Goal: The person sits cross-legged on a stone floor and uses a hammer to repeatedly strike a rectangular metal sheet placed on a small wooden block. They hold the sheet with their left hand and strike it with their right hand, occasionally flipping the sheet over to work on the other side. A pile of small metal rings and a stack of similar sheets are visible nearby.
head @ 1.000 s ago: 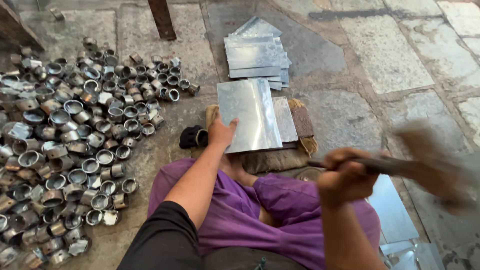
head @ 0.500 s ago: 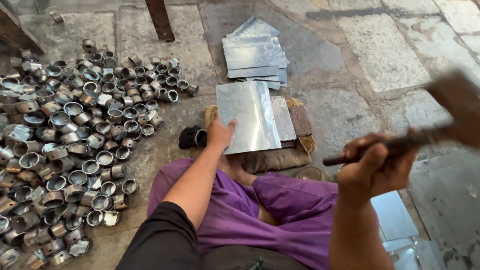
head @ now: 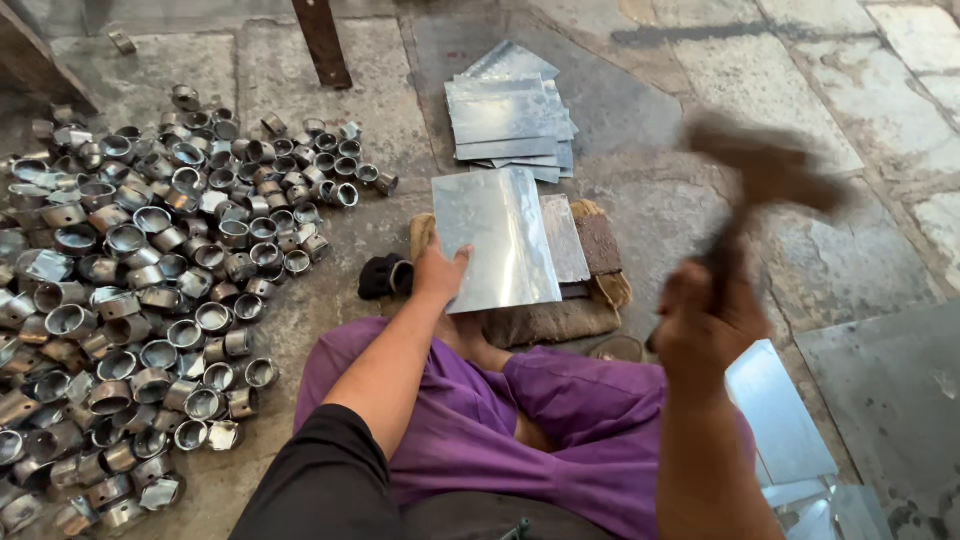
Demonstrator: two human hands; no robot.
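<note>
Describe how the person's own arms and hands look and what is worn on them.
Both are bare: the left hand and the right hand have no gloves, rings, watch or bands that show. The left arm has a short black sleeve at the upper arm; the forearm below it is uncovered. The right forearm is uncovered too, and no sleeve of it shows. The right hand is motion-blurred, so fine detail is unclear.

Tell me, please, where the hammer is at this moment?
In the head view the hammer is raised on the right, gripped by the right hand, above the stone floor beside the metal sheet.
</note>
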